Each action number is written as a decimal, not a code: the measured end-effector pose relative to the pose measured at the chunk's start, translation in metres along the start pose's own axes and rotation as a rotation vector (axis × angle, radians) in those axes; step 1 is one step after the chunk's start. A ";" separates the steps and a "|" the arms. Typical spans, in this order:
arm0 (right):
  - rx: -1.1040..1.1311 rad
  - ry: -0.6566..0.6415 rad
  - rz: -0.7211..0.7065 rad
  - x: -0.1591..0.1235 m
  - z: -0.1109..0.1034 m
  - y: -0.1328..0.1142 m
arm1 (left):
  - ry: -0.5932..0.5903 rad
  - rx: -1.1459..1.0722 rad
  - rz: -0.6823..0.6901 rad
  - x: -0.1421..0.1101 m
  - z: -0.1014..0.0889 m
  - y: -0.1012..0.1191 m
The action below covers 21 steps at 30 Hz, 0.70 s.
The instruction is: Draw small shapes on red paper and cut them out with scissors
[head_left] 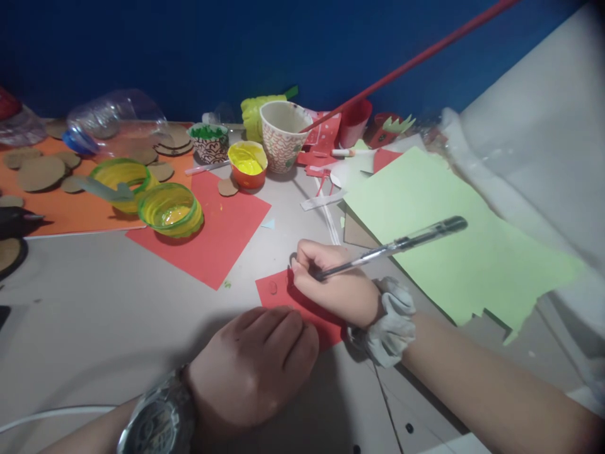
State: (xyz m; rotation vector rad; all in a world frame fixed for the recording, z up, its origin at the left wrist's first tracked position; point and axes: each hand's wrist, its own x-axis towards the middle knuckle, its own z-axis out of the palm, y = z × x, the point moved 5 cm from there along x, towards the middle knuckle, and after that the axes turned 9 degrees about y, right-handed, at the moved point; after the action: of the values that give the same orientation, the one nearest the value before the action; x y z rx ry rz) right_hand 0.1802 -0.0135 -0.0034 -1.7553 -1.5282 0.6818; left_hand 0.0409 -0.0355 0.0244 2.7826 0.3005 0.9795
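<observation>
My right hand (333,280) is closed around a clear-barrelled pen (392,248). The pen's rear end points up to the right, and its tip is hidden behind my fingers. Beneath that hand lies a small piece of red paper (326,331) with a small round outline (273,287) drawn near its left corner. Over the paper's near edge rests my left hand (259,362), knuckles up and fingers curled in; its fingertips are out of sight. A grey scrunchie sits on my right wrist, a watch on my left.
Two yellow-green plastic cups (172,211) stand on a larger red sheet (208,252). Behind are a yellow paint cup (247,165), a green paint cup (208,142) and a patterned paper cup (283,139). Light green paper (449,233) lies right; cardboard discs (41,173) and a plastic bottle (118,123) left.
</observation>
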 end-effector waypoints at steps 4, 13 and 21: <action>0.045 0.013 0.007 -0.001 0.000 -0.001 | 0.009 0.000 -0.002 -0.001 0.000 0.000; 0.037 0.042 0.013 -0.001 0.002 0.000 | -0.012 -0.017 0.015 -0.002 0.001 0.002; 0.009 0.036 0.007 0.000 0.003 -0.001 | -0.006 -0.009 0.014 -0.001 0.002 0.002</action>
State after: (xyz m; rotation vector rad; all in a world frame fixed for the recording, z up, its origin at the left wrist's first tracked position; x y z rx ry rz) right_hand 0.1774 -0.0134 -0.0044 -1.7582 -1.4931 0.6566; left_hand 0.0414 -0.0379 0.0226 2.7829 0.2752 0.9734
